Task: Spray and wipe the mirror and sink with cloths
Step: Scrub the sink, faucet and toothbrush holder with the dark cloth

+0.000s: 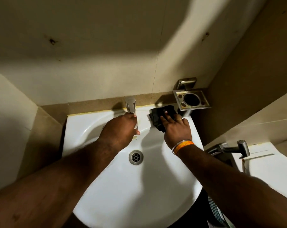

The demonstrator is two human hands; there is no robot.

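White porcelain fills the head view as a person leans over the sink. The right hand lies flat, fingers spread, pressing a black cloth onto the rim's back right corner, just beside the metal holder. The left hand is wrapped around the tap. The soft, light cloth likely bunches easily; a broad palm on its middle should steady it on the slick glaze.

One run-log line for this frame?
phase: wiping sink | left hand: on tap | right hand: pressing dark cloth on back-right rim | mirror: not in view
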